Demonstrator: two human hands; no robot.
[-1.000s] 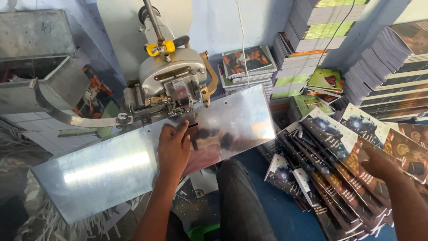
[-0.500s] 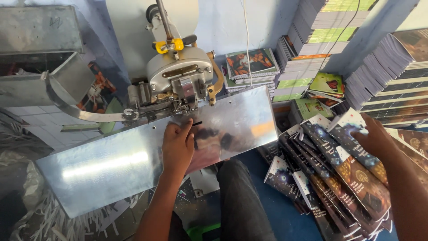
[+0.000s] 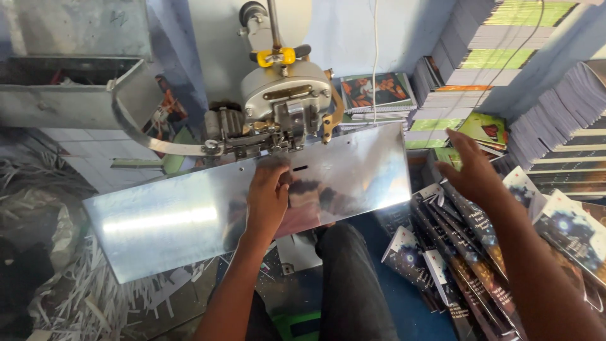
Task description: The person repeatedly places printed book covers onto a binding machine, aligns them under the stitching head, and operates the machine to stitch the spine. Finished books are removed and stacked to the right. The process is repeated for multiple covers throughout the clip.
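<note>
Your right hand (image 3: 472,172) has lifted off the booklets (image 3: 464,265) at lower right, fingers spread and empty; your left hand (image 3: 268,196) stays flat, unclenched, on the plate (image 3: 170,218) at centre.

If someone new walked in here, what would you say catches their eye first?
Probably the shiny metal plate across the middle, with the left hand pressed flat on it just below the grey machine head. Next, the fanned dark booklets at lower right, where the open right hand hovers, and the tall booklet stacks behind.
</note>
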